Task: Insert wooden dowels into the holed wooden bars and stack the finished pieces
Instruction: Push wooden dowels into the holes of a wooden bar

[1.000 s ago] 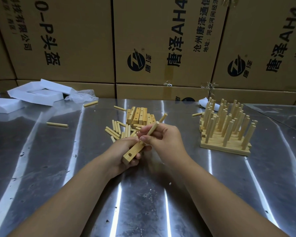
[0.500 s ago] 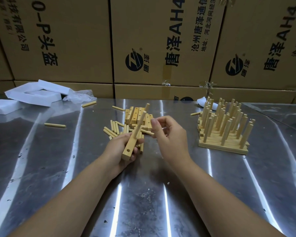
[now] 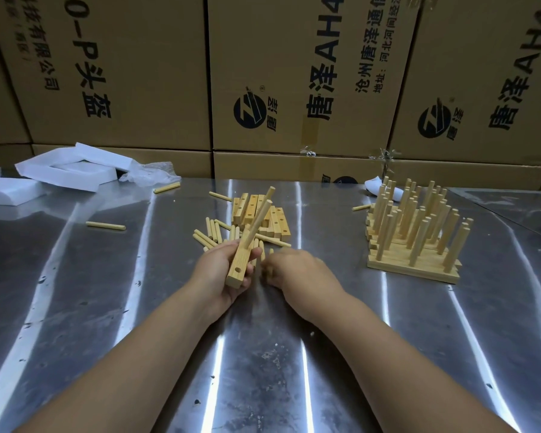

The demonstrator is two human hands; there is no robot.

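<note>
Desk (image 3: 107,307): steel, carries everything.
Finished stack (image 3: 413,245): far right, clear of work.
Left hand (image 3: 222,270): grips bar (image 3: 239,264) tilted, empty hole facing up for loading.
Right hand (image 3: 297,270): blurred over loose dowels (image 3: 213,229); grip unreadable, likely fetching 1.

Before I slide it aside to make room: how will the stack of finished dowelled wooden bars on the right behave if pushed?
The stack of pale wooden bars with upright dowels would probably slide readily, since the shiny metal table looks smooth. Its layers look slightly offset, so pushing high on the dowels may shift or tip upper bars.
</note>
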